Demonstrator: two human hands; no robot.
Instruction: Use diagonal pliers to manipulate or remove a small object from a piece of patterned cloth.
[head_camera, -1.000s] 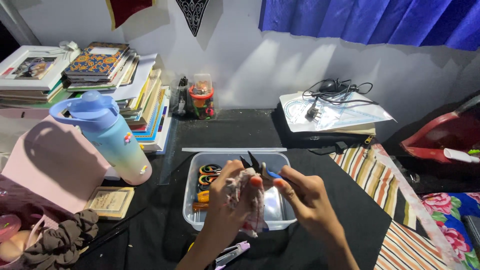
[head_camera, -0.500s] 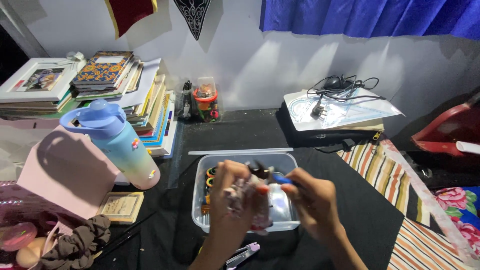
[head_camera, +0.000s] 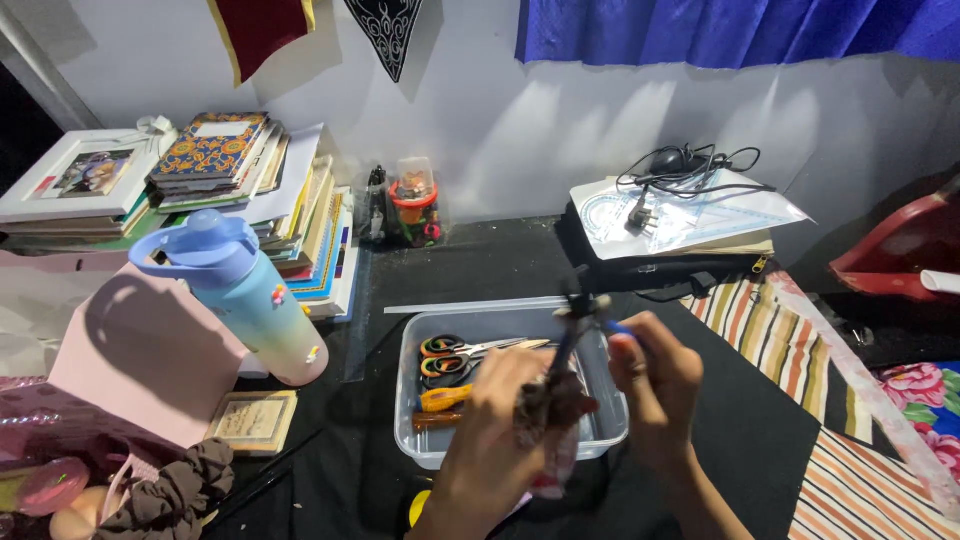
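Both hands closed on one job: the left hand (head_camera: 490, 440) clutched a dark crumpled bundle (head_camera: 556, 405), apparently to steady it, while the right hand (head_camera: 655, 385) pinched a thin dark tool (head_camera: 572, 335) over it. Directly beneath, a clear plastic tub (head_camera: 420, 445) held orange-handled scissors (head_camera: 450, 358).

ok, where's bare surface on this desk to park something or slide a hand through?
Free: black top between the clear tub and the back wall, and right of the tub up to the striped cloth. Crowded: left side, with bottle, pink box, book stack; right rear, where cables lie on papers. Both hands fill the space above the tub.
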